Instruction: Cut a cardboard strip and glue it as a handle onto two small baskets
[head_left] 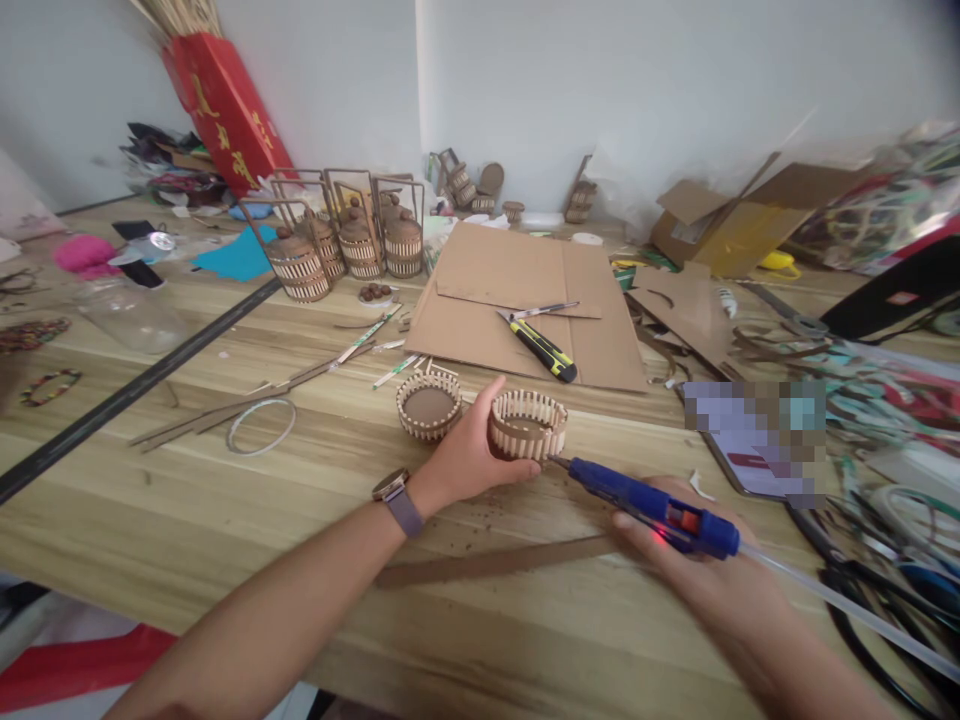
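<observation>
My left hand (471, 450), with a watch (391, 486) on its wrist, grips a small round basket (527, 425) of upright pale sticks with a brown band around it. In my right hand (686, 545) is a blue glue gun (645, 500); a red light glows on it and a clear glue stick (847, 600) trails from its back. Its nozzle points at the basket's lower right side; whether it touches, I cannot tell. A second round basket (429, 405) with a brown base stands just left of my left hand. A brown strip (495, 563) lies below the hands.
Cardboard sheets (457, 330) bear a yellow-black utility knife (541, 348). Finished lidded baskets with tall handles (364, 245) stand at back left. A phone (750, 440), black scissors (832, 570) and tangled strips (862, 400) lie right. A white ring (261, 427) and black bar (142, 385) lie left.
</observation>
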